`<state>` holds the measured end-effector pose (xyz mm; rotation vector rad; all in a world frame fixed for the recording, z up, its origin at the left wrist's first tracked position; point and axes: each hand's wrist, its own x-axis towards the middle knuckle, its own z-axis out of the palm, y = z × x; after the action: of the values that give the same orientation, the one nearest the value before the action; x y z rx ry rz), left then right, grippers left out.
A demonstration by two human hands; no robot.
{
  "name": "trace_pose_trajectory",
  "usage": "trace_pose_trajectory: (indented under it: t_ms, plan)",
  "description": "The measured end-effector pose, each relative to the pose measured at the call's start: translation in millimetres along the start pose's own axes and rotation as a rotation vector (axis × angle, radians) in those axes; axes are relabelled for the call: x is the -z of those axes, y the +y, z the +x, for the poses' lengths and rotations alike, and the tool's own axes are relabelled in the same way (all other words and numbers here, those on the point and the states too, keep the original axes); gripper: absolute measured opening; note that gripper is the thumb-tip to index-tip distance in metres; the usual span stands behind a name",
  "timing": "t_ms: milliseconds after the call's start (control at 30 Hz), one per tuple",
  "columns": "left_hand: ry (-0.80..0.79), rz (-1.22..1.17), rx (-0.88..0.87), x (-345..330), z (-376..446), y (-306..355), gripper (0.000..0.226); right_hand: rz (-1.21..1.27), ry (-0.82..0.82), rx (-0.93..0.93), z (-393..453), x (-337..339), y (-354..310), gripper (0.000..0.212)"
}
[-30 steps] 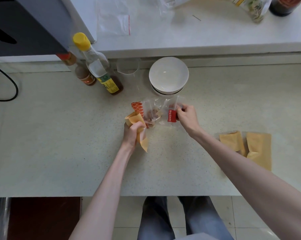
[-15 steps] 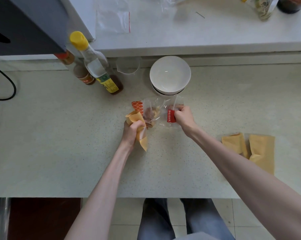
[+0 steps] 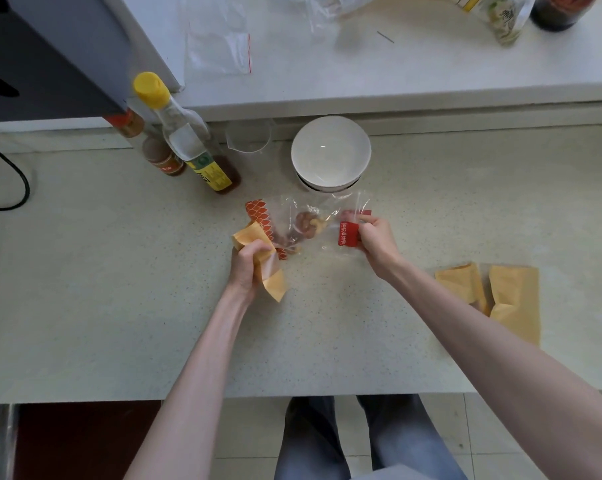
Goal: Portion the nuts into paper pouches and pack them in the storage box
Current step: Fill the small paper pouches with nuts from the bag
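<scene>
The nuts (image 3: 306,225) sit low in a clear plastic nut bag (image 3: 313,223) that lies stretched between our 2 hands, its long axis running left to right just above the speckled surface (image 3: 119,289), in front of the stacked white bowls (image 3: 330,155). Our right hand (image 3: 375,239) pinches the bag's red-labelled end, fingers curled round it, while the bag's scale-patterned end points toward our left hand (image 3: 251,265). That hand is clenched round a yellow paper pouch (image 3: 261,259), whose open mouth sits up at the left, touching or just beside the patterned end; we cannot tell whether the bag's opening is already inside the pouch. So the nuts lie between the hands, a little nearer the left one, and we judge that the pour turns on raising the right end so they slide leftward into the pouch. A slack bag could spill them beside the mouth. 2 more paper pouches (image 3: 493,296) lie flat on the surface to the right, partly behind our right forearm. Further out stand a yellow-capped bottle (image 3: 188,140), a smaller sauce bottle (image 3: 157,154) and a clear measuring cup (image 3: 249,136). We see no storage box in this view.
</scene>
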<state>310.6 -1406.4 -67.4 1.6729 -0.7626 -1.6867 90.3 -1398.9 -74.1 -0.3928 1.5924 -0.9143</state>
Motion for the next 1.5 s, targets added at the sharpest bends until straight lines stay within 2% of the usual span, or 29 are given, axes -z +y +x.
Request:
trace_pose_trajectory:
  t_ms: [133, 733, 900, 1000, 1067, 1133, 1200, 1300, 1400, 1500]
  plan:
    - [-0.002, -0.006, 0.005, 1, -4, 3, 0.020, 0.032, 0.021, 0.052, -8, 14, -1, 0.019]
    - [-0.016, -0.045, 0.040, 20, -15, 3, 0.019, 0.071, 0.198, 0.146, -43, 76, -1, 0.025]
    - [0.100, 0.010, 0.039, 19, -16, 6, 0.022, 0.060, 0.238, 0.178, -63, 87, -10, 0.024]
    - [0.194, 0.278, -0.178, 15, -21, 8, 0.019, 0.013, 0.204, 0.227, -79, 86, -23, 0.025]
    - [0.220, 0.515, -0.431, 10, -29, 9, 0.034, -0.006, 0.168, 0.268, -93, 81, -33, 0.025]
    - [0.130, 0.625, -0.660, -1, -43, 13, 0.044, -0.022, 0.123, 0.299, -110, 75, -45, 0.025]
    - [0.050, 0.684, -0.802, -13, -57, 19, 0.044, -0.058, 0.078, 0.321, -127, 68, -58, 0.024]
    - [0.053, 0.706, -0.911, -31, -74, 27, 0.040, -0.127, 0.026, 0.351, -152, 58, -76, 0.024]
    - [0.029, 0.713, -0.936, -44, -86, 30, 0.036, -0.193, 0.000, 0.391, -173, 48, -91, 0.025]
    - [0.027, 0.718, -0.969, -51, -93, 31, 0.042, -0.236, 0.010, 0.432, -188, 42, -100, 0.025]
